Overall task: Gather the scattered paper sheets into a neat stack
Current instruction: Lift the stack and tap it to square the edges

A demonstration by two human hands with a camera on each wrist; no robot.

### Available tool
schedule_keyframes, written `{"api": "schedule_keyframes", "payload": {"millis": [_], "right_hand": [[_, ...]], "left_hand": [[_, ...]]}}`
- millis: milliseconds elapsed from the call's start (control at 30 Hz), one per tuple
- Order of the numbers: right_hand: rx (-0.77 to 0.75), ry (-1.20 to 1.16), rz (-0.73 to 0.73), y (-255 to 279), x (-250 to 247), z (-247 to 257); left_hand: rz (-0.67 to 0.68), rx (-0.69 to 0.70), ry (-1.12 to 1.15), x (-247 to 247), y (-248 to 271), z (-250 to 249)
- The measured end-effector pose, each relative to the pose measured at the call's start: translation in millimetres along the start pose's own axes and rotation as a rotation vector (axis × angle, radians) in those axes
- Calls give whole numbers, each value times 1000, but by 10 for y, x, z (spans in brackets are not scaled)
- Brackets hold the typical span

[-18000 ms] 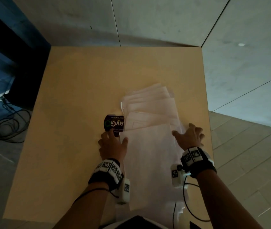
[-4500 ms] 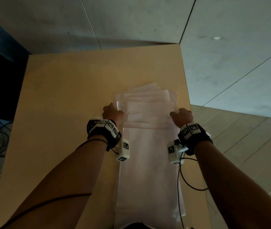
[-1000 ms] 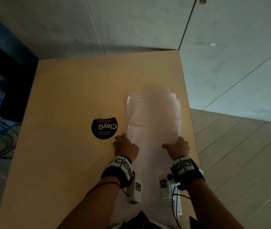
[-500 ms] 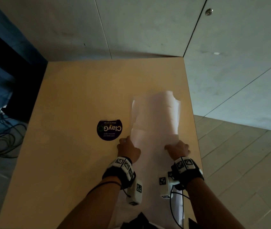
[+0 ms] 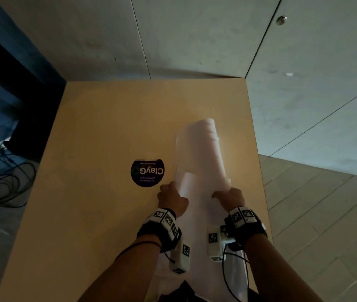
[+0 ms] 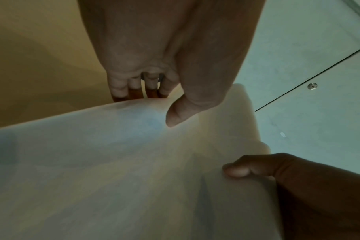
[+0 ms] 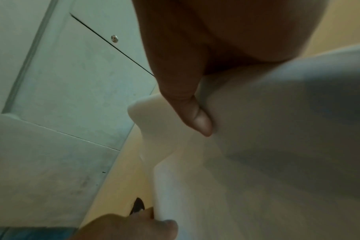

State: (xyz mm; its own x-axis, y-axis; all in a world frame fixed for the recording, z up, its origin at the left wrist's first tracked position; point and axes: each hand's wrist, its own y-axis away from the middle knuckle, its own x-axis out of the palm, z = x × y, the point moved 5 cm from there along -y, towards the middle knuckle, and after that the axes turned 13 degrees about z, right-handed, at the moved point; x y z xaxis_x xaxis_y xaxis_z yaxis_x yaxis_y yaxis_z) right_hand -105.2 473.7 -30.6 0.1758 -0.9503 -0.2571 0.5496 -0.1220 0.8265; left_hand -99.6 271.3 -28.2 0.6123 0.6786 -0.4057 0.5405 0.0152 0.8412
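1. The paper sheets (image 5: 201, 158) lie along the right half of the table (image 5: 99, 127), running from the near edge toward the far end.
2. The left hand (image 5: 172, 198) grips the sheets' left edge; the right hand (image 5: 230, 197) grips the right edge, directly opposite.
3. A round sticker (image 5: 147, 173) sits on the table just left of the sheets, just beyond the left hand.
4. Cables (image 5: 3, 179) lie on the floor, left of the table.

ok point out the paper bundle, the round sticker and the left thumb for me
paper bundle (image 5: 203, 153): head view, middle of the lifted, curled sheets
round sticker (image 5: 147, 173): head view, centre of the dark disc
left thumb (image 6: 175, 115): left wrist view, thumb tip on the paper
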Motion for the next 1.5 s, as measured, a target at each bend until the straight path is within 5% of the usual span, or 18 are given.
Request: {"api": "schedule_keyframes", "payload": {"millis": [267,500,767,1067,1267,1500], "right_hand": [[-87,-180,284,-136,28,-119],[-210,-207,426,221,-138,-8],[-484,-176,455,722,-324,406],[-942,-136,287,1587,-528,1248],[-1126,-187,211,1890,-580,1552],[-1135,-221,135,1831,-467,1450]], "left_hand": [[26,45,82,-26,-21,105],[7,250,569,-142,6,328],[223,416,690,-471,505,223],[-285,722,559,-1229,1358,-172],[-434,864,521,-1563,1777,-284],[-510,900,509,-1583,1818,-160]]}}
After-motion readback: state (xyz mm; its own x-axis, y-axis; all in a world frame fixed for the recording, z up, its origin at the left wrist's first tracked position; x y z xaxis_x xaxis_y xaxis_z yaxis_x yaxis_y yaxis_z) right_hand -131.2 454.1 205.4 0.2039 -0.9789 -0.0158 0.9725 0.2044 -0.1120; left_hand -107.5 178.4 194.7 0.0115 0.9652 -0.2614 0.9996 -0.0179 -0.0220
